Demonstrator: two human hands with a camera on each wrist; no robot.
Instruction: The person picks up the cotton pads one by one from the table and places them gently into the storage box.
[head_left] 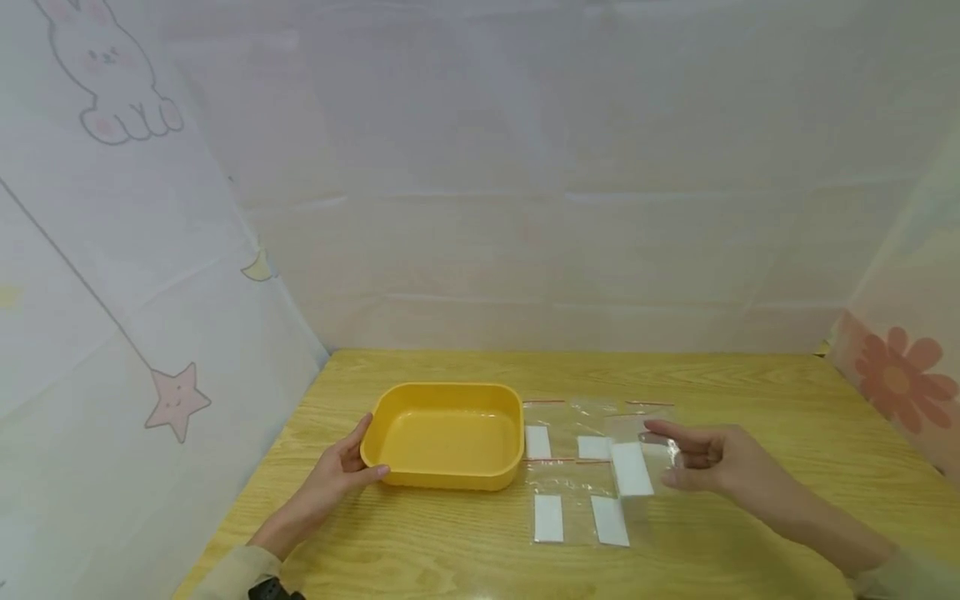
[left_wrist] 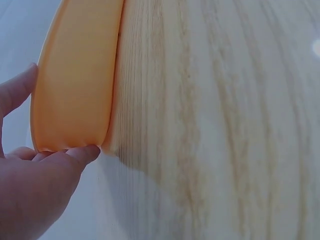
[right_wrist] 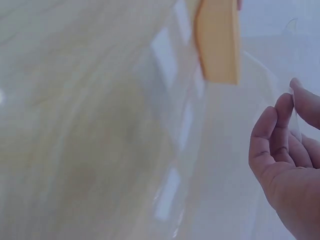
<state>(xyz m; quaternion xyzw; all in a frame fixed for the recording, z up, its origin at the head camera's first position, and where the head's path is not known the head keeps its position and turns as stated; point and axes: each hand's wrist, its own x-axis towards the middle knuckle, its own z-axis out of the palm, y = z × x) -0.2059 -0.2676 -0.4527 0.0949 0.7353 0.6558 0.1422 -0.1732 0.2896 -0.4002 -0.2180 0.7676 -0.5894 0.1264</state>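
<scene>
Holding the yellow tray [head_left: 447, 435] by its near left corner, the left hand [head_left: 339, 473] has the thumb on the rim and the fingers curled against the outer wall; the left wrist view shows the same grasp from close, with the tray flat on the wooden table [head_left: 750, 392].

The right hand [head_left: 708, 461] is lifted a little above the table, and its fingertips pinch the edge of one clear zip bag [head_left: 633, 462] with a white label. This bag hangs tilted, above the others. In the right wrist view the thin plastic is seen between the thumb and the fingers, so the grasp looks light.

Four more clear bags [head_left: 573, 475] lie flat just beside the tray on its right, in two rows, each with a white label and a red strip at the top.

I judge that the step in hand is the picking of one bag, while the other hand steadies the tray. The next move probably calls for carrying the bag to the left over the tray rim, keeping the pinch firm, because the plastic is slippery and limp and can slide out or catch a neighbouring bag.
</scene>
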